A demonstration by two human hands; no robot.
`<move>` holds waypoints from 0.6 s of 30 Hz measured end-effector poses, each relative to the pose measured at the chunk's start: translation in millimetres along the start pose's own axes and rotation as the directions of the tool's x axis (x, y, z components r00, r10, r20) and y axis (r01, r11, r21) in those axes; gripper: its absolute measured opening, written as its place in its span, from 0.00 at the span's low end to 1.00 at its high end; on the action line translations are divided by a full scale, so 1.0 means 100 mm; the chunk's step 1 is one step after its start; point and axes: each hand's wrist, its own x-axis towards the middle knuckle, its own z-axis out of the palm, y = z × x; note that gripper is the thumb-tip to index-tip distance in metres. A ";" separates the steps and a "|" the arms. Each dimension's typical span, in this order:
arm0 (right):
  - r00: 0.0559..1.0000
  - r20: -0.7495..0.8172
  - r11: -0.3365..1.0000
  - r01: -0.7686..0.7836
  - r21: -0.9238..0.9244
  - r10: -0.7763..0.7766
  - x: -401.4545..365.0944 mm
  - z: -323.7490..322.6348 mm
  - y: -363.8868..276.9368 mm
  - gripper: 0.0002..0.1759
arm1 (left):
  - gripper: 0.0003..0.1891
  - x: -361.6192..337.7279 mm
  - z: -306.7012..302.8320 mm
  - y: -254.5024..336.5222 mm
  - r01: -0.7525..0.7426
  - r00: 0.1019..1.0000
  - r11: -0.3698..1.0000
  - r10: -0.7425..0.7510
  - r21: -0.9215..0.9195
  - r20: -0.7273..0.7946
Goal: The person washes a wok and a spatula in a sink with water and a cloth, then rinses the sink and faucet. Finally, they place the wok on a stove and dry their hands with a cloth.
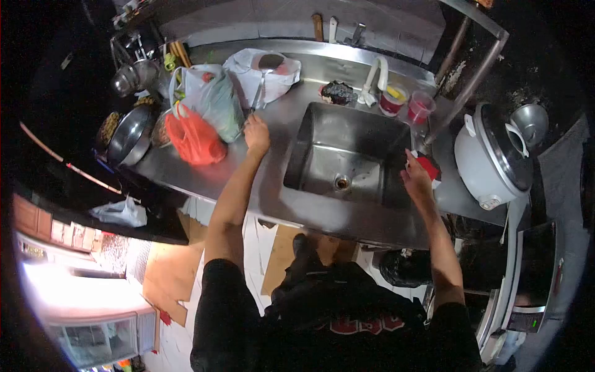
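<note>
My left hand [256, 135] is closed around the handle of a long metal ladle [270, 61]. Its dark oval head points away from me, over a white plastic bag [242, 64] on the steel counter. Just left of this hand stand a pale, filled plastic bag [214, 99] and a red plastic bag [193, 137]. My right hand [416, 178] is over the right rim of the steel sink [347, 113], with thumb and index finger apart. Beside its fingers lies a red and white item [429, 166], partly hidden by the hand.
A curved faucet [379, 71] rises behind the sink, near two cups with red contents, one cup [421, 106] at the right. A dark crumpled bag [338, 92] lies at the back. The rice cooker [486, 158] stands right, a metal bowl [131, 134] far left. Knife handles [318, 27] line the wall.
</note>
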 end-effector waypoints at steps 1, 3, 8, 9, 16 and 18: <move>1.000 -0.025 1.000 -0.016 0.010 0.017 0.07 -0.01 -0.04 0.28 | 0.16 0.25 0.15 -0.07 0.046 0.997 0.998 -0.048 -0.047 -0.054; 0.998 -0.053 0.999 -0.046 0.006 0.046 0.28 0.03 0.00 0.27 | 0.18 0.64 0.49 -0.27 0.074 0.997 0.994 -0.074 -0.077 -0.001; 0.990 -0.112 0.991 -0.098 -0.093 0.087 0.65 0.28 0.03 0.22 | 0.15 0.98 1.03 -0.38 0.017 0.999 0.998 -0.014 -0.059 0.049; 0.979 -0.129 0.985 -0.166 -0.039 0.160 0.73 0.30 -0.02 0.21 | 0.16 1.03 1.00 -0.36 0.139 0.983 0.987 -0.128 -0.084 0.128; 0.996 -0.056 0.992 -0.059 0.107 0.065 1.73 0.98 0.56 0.19 | 0.08 0.33 0.83 0.07 0.057 0.978 0.887 -0.141 -0.457 -0.153; 0.987 -0.023 0.922 -0.142 0.359 0.161 2.17 1.14 0.56 0.21 | 0.13 -0.15 0.19 0.38 0.185 0.982 0.665 -0.101 -0.724 0.159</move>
